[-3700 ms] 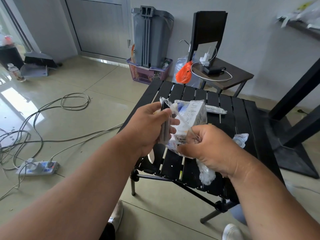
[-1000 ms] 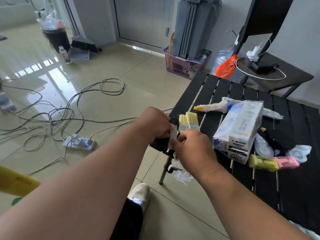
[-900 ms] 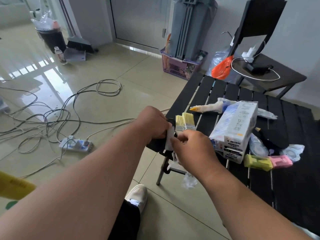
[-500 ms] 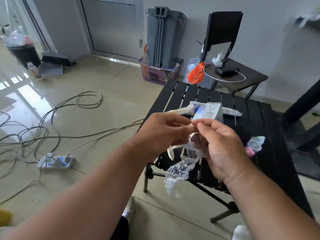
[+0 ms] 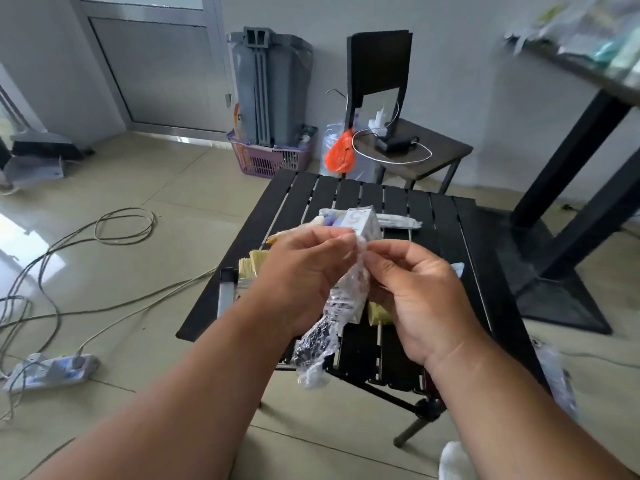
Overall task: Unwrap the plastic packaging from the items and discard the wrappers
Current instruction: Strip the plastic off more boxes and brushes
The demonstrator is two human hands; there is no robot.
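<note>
A crumpled clear plastic wrapper (image 5: 332, 317) hangs between my hands above the black slatted table (image 5: 429, 216). My left hand (image 5: 304, 275) pinches its top edge, and my right hand (image 5: 415, 292) pinches it from the other side, fingertips almost meeting. Behind my hands on the table stands a white and blue box (image 5: 362, 221) with a wrapped white item (image 5: 398, 221) lying beside it. Paint brushes with pale bristles (image 5: 251, 263) lie at the table's left edge, partly hidden by my left forearm.
Cables (image 5: 104, 233) and a power strip (image 5: 48, 370) lie on the tiled floor to the left. A grey bin (image 5: 270, 84) in a purple basket (image 5: 273, 159), an orange bag (image 5: 341, 154) and a dark chair (image 5: 408, 147) stand behind the table. A black table base (image 5: 561, 271) stands at right.
Earlier I worked on the box, then on the brushes at the table's left edge. Now the brushes lie on the table and both hands hold only the loose wrapper, raised higher.
</note>
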